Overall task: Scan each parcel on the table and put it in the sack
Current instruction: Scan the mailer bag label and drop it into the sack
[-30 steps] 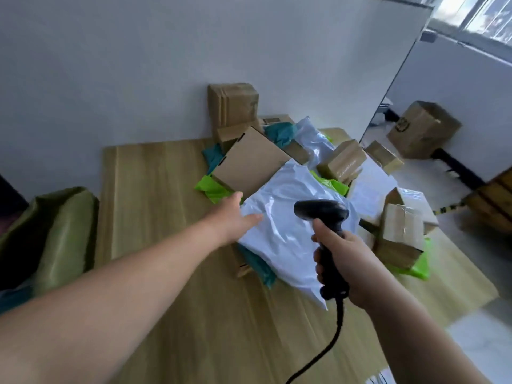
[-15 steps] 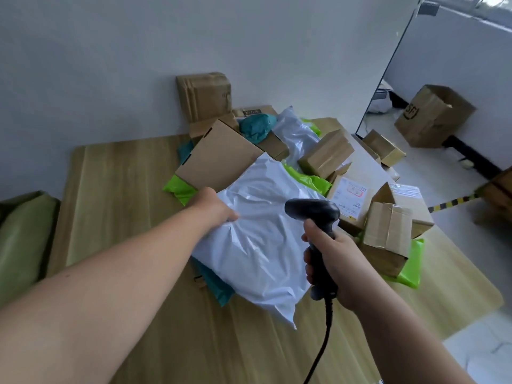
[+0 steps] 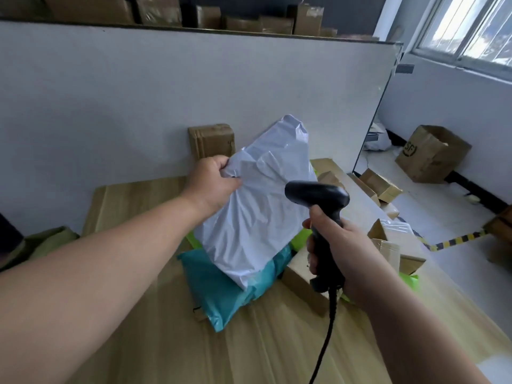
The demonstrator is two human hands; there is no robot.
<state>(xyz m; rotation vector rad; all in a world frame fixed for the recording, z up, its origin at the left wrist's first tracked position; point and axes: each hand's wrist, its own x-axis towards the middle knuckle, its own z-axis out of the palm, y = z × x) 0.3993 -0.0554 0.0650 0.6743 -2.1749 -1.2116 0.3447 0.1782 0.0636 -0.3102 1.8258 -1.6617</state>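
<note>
The left hand (image 3: 213,181) was closed on the upper left edge of a white poly mailer (image 3: 257,206), its fingers bunching the plastic, and held the parcel tilted up off the pile so that its broad face turned toward the person. The lower corner of the mailer hung just over a teal poly bag (image 3: 221,286) that lay flat on the wooden tabletop (image 3: 144,342). The right hand (image 3: 336,253) was wrapped tight around the grip of a black barcode scanner (image 3: 321,217), whose head pointed left at the white mailer from close by; its cord (image 3: 327,328) ran down past the near edge of the tabletop.

Strips of bright green bag (image 3: 300,239) showed beneath the mailer and the scanner. A flat cardboard parcel (image 3: 302,275) lay under the right hand, and a taped brown box (image 3: 393,245) sat to the right of it. Another brown box (image 3: 212,142) stood upright against the white partition (image 3: 166,92) behind the mailer.

At the far left edge of the view a fold of olive-green sack (image 3: 44,242) showed beside the tabletop; its inside could not be seen. On the floor to the right a large carton (image 3: 432,153) stood tilted with its top open, and its contents could not be made out. More boxes (image 3: 277,23) lined the ledge above the partition.
</note>
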